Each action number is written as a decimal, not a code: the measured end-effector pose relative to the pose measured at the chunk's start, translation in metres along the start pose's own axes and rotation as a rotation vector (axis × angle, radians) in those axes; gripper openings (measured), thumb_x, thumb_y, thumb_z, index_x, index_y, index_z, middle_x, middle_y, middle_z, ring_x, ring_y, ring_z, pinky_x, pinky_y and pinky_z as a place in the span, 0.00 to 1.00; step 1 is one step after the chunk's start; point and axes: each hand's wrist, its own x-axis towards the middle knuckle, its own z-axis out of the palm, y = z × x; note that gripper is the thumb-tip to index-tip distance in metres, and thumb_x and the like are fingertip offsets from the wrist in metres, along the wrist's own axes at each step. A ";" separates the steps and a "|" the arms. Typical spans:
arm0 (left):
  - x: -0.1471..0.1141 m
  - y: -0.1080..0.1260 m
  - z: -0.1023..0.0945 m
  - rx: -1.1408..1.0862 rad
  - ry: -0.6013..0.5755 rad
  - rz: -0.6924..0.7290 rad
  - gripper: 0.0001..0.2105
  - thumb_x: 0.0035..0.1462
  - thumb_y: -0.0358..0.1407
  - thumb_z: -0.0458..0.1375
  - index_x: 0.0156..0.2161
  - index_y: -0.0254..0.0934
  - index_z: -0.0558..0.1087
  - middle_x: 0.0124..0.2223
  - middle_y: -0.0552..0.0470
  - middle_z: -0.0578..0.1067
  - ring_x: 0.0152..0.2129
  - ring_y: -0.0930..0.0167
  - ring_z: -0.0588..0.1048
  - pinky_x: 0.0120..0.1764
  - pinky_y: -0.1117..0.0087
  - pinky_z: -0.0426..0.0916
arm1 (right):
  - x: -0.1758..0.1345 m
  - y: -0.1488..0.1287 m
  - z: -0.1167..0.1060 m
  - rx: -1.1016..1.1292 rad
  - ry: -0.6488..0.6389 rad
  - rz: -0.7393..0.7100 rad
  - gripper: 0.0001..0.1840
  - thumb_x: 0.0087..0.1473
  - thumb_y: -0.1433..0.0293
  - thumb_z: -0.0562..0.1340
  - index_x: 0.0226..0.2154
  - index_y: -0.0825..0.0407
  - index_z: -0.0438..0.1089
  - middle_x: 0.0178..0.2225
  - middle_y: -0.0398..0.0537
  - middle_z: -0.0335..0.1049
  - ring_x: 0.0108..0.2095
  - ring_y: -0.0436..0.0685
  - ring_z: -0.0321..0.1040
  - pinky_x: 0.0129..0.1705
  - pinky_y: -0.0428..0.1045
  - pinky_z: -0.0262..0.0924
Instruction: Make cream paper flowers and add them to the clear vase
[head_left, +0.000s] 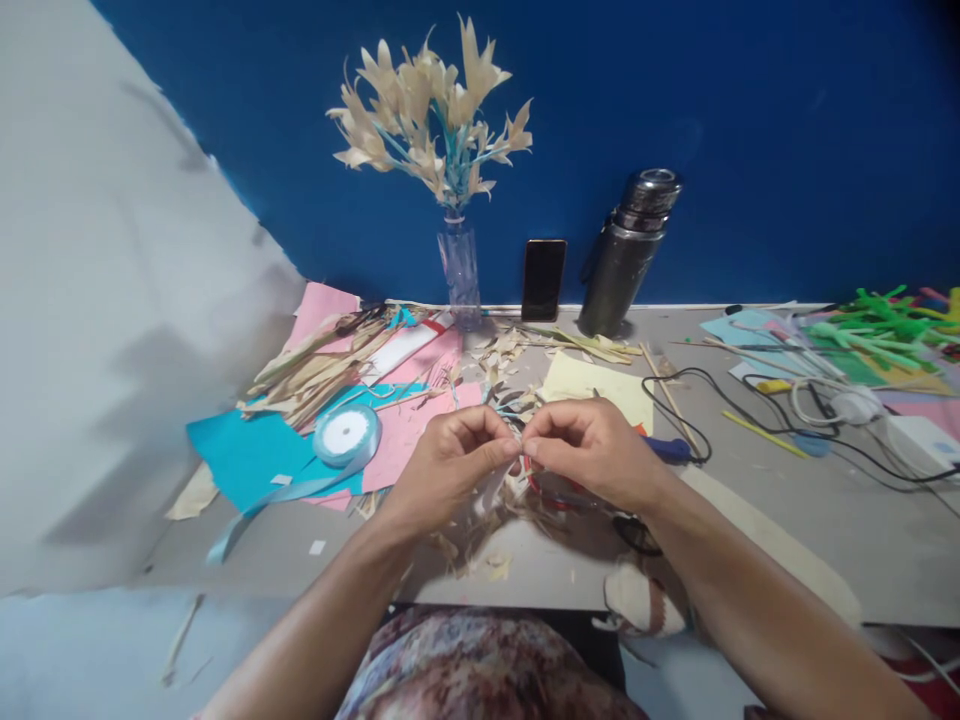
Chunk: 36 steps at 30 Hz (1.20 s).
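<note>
My left hand (454,462) and my right hand (604,455) meet above the middle of the table, thumbs and forefingers pinched tip to tip. Whatever is between the fingertips is too small to make out. Pale dry husk scraps (517,505) lie beneath and around the hands. Just behind my right hand is a sheet of pale yellow paper (600,385), and a dark blue handle (667,449) pokes out beside the wrist. Left of my left hand, a spool of light blue ribbon (366,440) rests on blue paper (247,445) and pink paper (401,455), its loose end trailing forward.
Against the blue wall stand a clear bottle (459,265) holding husk flowers (420,110), a phone (544,280) and a dark flask (626,265). A husk pile (322,375) lies left. Cables (720,385), a white power strip (919,445) and green fuzzy stems (885,335) occupy the right.
</note>
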 end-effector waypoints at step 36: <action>0.002 -0.016 0.000 -0.263 -0.026 0.102 0.08 0.50 0.32 0.68 0.32 0.33 0.74 0.26 0.54 0.75 0.23 0.76 0.73 0.30 0.75 0.66 | 0.000 -0.006 0.001 0.167 0.003 0.025 0.09 0.51 0.66 0.65 0.24 0.54 0.75 0.21 0.43 0.72 0.20 0.47 0.63 0.23 0.43 0.54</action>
